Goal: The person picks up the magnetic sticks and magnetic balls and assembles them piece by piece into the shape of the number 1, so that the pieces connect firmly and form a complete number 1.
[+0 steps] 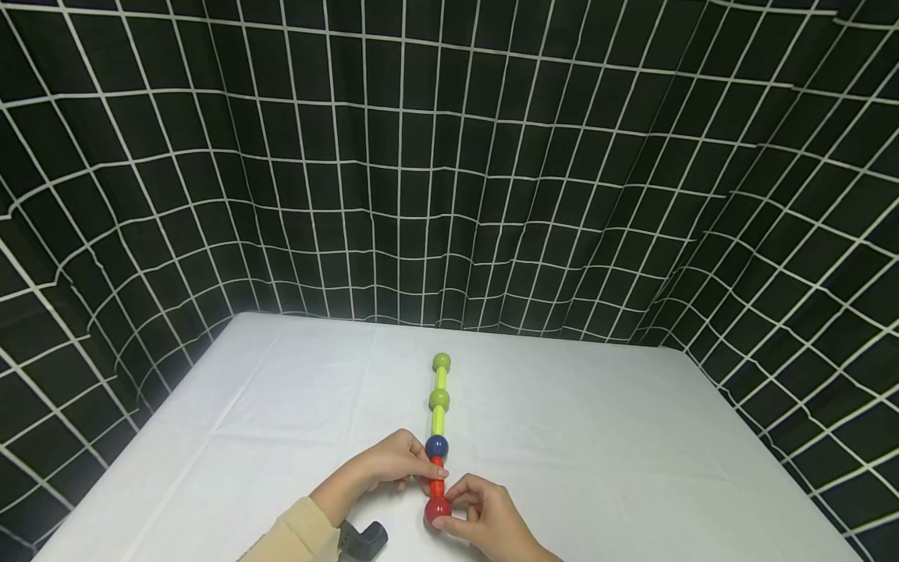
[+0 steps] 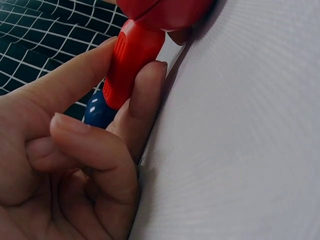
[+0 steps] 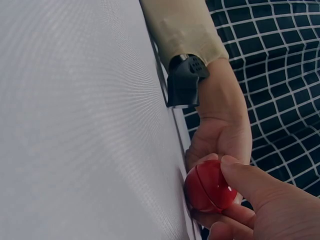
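A straight chain of balls and rods lies on the white cloth, running away from me. At its near end is a red ball [image 1: 438, 511], which my right hand [image 1: 493, 517] holds between thumb and fingers. My left hand [image 1: 395, 460] pinches the red rod [image 2: 120, 75] joined to that ball. Beyond the rod comes a dark blue ball [image 1: 437, 446], partly hidden by fingers in the left wrist view. Farther on are a yellow-green rod [image 1: 438, 421], a green ball [image 1: 438, 400], another yellow-green rod [image 1: 441, 378] and a smaller-looking green ball [image 1: 442, 361] at the far end.
The white tablecloth [image 1: 597, 437] covers the table. Black curtains with a white grid [image 1: 435, 172] rise behind and on both sides. A dark device [image 1: 365, 540] is strapped at the left wrist, below a beige sleeve [image 1: 298, 535].
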`<state>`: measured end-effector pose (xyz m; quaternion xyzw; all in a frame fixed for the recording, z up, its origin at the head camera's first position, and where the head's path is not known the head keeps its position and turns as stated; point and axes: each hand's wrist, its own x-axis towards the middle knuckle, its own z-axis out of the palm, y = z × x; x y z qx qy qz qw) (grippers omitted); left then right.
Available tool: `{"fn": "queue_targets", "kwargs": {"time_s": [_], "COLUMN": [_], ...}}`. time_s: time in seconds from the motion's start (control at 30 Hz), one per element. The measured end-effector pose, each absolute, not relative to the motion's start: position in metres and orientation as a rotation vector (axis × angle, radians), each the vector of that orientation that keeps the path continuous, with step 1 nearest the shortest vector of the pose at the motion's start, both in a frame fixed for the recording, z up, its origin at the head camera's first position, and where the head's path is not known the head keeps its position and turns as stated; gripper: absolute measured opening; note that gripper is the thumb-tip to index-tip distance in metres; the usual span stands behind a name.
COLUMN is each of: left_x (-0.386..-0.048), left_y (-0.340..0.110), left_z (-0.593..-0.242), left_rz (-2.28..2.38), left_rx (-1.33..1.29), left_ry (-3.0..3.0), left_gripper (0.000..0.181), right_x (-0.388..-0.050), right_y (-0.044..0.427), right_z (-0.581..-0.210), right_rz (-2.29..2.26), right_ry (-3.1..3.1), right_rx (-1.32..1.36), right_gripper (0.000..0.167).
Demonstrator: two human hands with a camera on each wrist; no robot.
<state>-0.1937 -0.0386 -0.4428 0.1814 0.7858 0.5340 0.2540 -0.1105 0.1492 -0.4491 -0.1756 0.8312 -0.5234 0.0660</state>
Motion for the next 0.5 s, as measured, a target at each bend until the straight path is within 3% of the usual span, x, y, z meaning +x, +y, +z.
{"fn": "queue_targets", "kwargs": {"time_s": [0.5], "left_x": [-0.1945], "left_y": [-0.038], "left_z": [-0.4443], "left_rz": [1.449], "left_rx": [0.502], "left_ry": [2.126], "left_gripper": [0.029], "right_x": [-0.1118], "right_y": [0.1507], "right_z": [-0.4482], "right_rz": [-1.566], "right_ry": [2.486], "right_rx": [-0.449], "right_gripper": [0.031]}}
